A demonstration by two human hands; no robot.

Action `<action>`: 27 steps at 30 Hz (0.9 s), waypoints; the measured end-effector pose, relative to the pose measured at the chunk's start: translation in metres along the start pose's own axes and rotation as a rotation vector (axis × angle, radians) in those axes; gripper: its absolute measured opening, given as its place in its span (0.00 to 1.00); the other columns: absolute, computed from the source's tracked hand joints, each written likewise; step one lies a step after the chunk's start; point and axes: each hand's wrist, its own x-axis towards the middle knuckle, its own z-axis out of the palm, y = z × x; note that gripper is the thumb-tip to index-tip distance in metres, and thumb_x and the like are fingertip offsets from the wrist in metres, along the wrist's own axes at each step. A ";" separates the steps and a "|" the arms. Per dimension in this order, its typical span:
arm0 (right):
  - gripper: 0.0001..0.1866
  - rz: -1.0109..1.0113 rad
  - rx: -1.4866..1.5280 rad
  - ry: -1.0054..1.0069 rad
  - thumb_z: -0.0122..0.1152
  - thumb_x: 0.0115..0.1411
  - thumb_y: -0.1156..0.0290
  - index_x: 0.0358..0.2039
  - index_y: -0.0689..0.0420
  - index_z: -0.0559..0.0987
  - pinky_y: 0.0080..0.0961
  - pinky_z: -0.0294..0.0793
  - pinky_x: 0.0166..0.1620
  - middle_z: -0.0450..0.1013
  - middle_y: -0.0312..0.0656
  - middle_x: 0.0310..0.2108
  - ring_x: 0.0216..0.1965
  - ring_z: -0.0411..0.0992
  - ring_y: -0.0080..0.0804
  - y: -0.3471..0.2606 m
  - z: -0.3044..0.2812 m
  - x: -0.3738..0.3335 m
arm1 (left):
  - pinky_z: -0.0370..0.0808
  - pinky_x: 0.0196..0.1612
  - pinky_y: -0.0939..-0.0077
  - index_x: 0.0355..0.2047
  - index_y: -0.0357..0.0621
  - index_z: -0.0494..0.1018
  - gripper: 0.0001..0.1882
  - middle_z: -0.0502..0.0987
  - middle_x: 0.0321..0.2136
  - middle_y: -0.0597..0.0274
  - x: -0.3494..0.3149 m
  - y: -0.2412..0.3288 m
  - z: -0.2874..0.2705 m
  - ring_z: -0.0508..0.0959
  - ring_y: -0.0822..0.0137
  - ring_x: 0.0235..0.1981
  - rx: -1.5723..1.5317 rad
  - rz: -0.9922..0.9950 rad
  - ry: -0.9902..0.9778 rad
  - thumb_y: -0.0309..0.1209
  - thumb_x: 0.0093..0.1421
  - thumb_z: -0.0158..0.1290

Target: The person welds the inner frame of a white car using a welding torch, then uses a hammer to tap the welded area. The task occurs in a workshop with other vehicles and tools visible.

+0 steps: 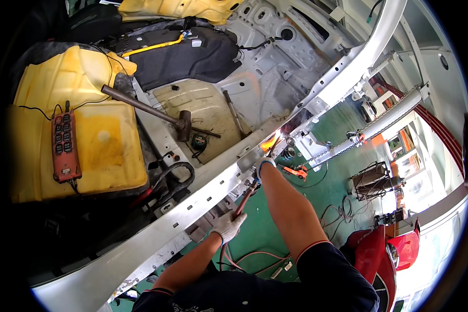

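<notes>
My right hand (265,163), in a white glove, reaches to the outer side of the car body's bare metal sill (208,193). Its fingers are mostly hidden; it appears closed around a slim torch whose tip points at the sill. There an orange glow (270,142) with a bright white spot shows on the metal. Lower down, my left hand (229,227), gloved too, is closed on the reddish hose (243,202) that runs up towards the torch. Inside the sill, a hammer (183,125) and a metal bar (236,114) lie on the car floor.
A red remote control (66,143) with black buttons rests on yellow seat foam (109,140). Beyond the sill a chain (343,147) stretches along a metal pulling arm (398,112). Hoses (343,210) trail across the green floor; a red car part (372,249) stands at right.
</notes>
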 end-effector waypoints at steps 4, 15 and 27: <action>0.24 0.130 0.185 -0.057 0.57 0.68 0.60 0.59 0.61 0.79 0.40 0.78 0.58 0.78 0.48 0.59 0.59 0.77 0.45 0.002 -0.015 -0.028 | 0.70 0.22 0.73 0.46 0.39 0.74 0.21 0.74 0.18 0.66 -0.010 0.022 0.001 0.72 0.72 0.16 -0.036 -0.052 -0.046 0.47 0.71 0.57; 0.21 0.118 0.212 -0.006 0.70 0.60 0.58 0.53 0.51 0.86 0.39 0.82 0.53 0.81 0.43 0.55 0.54 0.80 0.43 -0.004 0.002 0.010 | 0.69 0.20 0.73 0.40 0.42 0.76 0.20 0.74 0.16 0.66 -0.010 0.026 -0.003 0.72 0.73 0.15 -0.223 -0.105 -0.061 0.48 0.70 0.58; 0.18 0.048 0.257 0.124 0.69 0.60 0.63 0.49 0.55 0.86 0.35 0.83 0.48 0.83 0.44 0.49 0.48 0.82 0.39 -0.003 -0.005 -0.018 | 0.70 0.22 0.74 0.42 0.40 0.75 0.19 0.73 0.17 0.67 -0.012 0.032 -0.003 0.72 0.73 0.16 -0.121 -0.088 -0.038 0.46 0.70 0.58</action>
